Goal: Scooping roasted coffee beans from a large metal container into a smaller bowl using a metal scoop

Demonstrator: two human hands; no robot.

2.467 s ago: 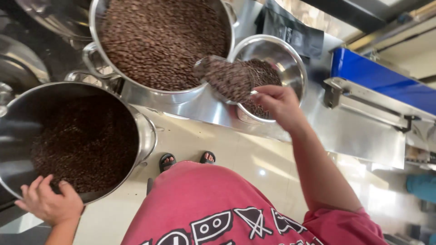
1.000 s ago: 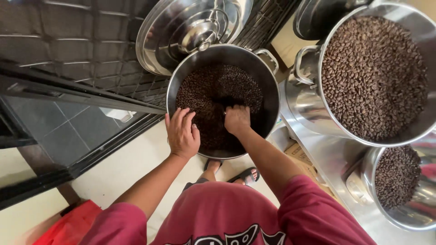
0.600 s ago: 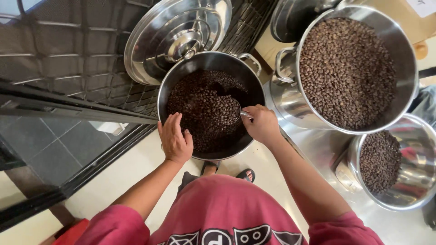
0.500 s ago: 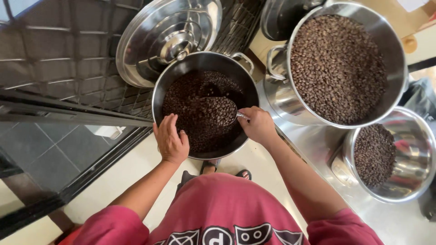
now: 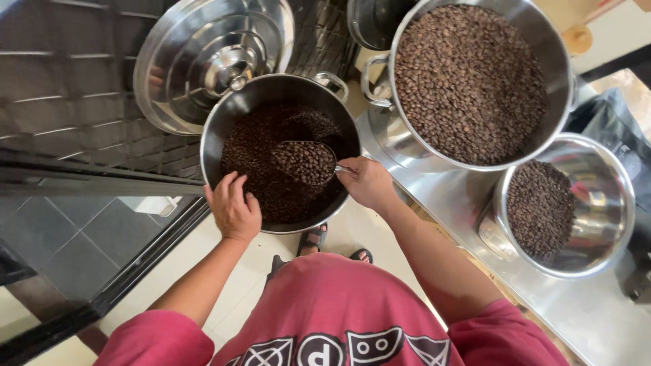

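A: Hands? Right hand [image 5: 366, 183] closed on the handle of a metal scoop [image 5: 305, 163], heaped with beans, inside the dark-bean pot [image 5: 224, 129]; left hand [image 5: 232, 209] open, fingers over the near rim.

B: Surroundings? Lid [image 5: 203, 61] touching far rim; big pot [image 5: 542, 41] just right; steel bowl [image 5: 603, 196] beyond; bare floor below.

The scoop [image 5: 305, 163] handle is hidden inside the right hand [image 5: 366, 181], and the large pot [image 5: 475, 81] is cut off at the top edge
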